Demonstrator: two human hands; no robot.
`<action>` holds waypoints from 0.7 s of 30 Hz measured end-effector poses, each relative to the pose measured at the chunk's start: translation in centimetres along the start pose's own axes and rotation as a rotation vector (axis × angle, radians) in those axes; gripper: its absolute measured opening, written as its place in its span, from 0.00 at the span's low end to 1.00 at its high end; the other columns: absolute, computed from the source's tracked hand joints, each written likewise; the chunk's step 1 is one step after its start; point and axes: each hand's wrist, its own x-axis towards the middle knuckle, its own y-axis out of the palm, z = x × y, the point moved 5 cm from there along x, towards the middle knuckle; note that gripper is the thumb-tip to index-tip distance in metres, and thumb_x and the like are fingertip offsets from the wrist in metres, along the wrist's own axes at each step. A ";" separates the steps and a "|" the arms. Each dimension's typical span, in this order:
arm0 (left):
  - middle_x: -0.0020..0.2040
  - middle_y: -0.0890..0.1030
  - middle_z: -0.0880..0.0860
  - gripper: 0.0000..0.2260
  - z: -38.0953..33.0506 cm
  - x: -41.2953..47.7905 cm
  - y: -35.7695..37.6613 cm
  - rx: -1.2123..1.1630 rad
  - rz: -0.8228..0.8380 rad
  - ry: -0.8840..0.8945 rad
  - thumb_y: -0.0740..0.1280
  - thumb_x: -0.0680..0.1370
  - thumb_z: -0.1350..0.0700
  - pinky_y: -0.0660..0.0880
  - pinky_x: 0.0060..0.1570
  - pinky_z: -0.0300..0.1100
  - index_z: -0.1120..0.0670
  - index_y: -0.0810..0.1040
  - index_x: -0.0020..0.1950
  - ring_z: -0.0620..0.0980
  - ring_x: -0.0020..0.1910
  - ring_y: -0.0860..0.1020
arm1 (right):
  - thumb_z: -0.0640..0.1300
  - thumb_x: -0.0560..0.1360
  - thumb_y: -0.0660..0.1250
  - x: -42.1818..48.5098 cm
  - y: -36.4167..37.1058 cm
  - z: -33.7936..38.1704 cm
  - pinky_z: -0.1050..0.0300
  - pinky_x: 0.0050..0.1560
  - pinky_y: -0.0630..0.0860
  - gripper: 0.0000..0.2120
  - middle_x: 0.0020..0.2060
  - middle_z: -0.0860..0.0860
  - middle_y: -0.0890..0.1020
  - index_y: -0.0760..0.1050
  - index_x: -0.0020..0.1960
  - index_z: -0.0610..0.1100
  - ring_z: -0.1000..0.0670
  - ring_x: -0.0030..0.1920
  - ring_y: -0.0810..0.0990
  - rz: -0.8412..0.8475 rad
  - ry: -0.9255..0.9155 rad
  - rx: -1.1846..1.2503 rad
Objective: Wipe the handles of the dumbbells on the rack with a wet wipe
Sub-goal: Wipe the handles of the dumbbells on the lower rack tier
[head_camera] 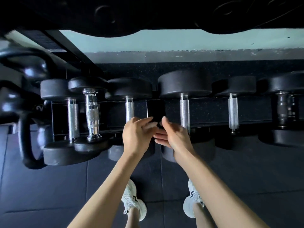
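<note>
Left hand (136, 137) pinches a pale, blurred wipe (152, 125) near the rack (156, 109) centre, between two handles (185, 111). Right hand (174, 137) is flat-fingered beside it, probably helping fold it. No handle is gripped.

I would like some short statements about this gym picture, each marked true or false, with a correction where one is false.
1. The left hand and the right hand meet in front of the black metal rack. True.
2. The right hand grips a dumbbell handle. False: its fingers lie straight and curl round no silver knurled handle.
3. Black round kettlebells stand to the left of the dumbbells. True.
4. The person wears black shoes. False: they are white sneakers.
</note>
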 end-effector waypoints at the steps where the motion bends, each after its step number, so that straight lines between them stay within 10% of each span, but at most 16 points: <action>1: 0.46 0.80 0.49 0.17 0.1 -0.2 -0.6 0.057 0.011 0.029 0.74 0.71 0.53 0.68 0.43 0.36 0.52 0.81 0.58 0.50 0.48 0.78 | 0.49 0.76 0.66 -0.4 1.6 -0.2 0.54 0.42 0.82 0.11 0.38 0.43 0.84 0.79 0.43 0.42 0.48 0.39 0.84 0.062 0.082 0.058; 7: 0.51 0.83 0.46 0.21 2.9 0.0 -4.5 -0.025 0.143 -0.002 0.76 0.68 0.56 0.71 0.48 0.31 0.51 0.79 0.60 0.45 0.51 0.80 | 0.30 0.72 0.68 -1.0 5.6 0.2 0.59 0.42 0.80 0.11 0.42 0.44 0.83 0.78 0.51 0.42 0.48 0.43 0.81 -0.060 0.034 0.091; 16: 0.47 0.84 0.53 0.07 7.9 1.5 -14.9 -0.058 -0.245 -0.096 0.69 0.76 0.58 0.68 0.39 0.31 0.56 0.83 0.51 0.48 0.45 0.81 | 0.31 0.71 0.70 -3.0 9.3 2.4 0.55 0.49 0.77 0.13 0.37 0.53 0.80 0.79 0.38 0.49 0.54 0.40 0.78 -0.224 -0.144 0.023; 21: 0.56 0.81 0.53 0.19 9.2 4.5 -14.5 -0.127 -0.071 -0.273 0.67 0.76 0.51 0.71 0.50 0.39 0.58 0.75 0.65 0.53 0.56 0.79 | 0.31 0.71 0.69 -4.5 11.2 2.2 0.61 0.41 0.75 0.11 0.36 0.52 0.80 0.78 0.39 0.47 0.54 0.39 0.78 -0.204 -0.159 0.045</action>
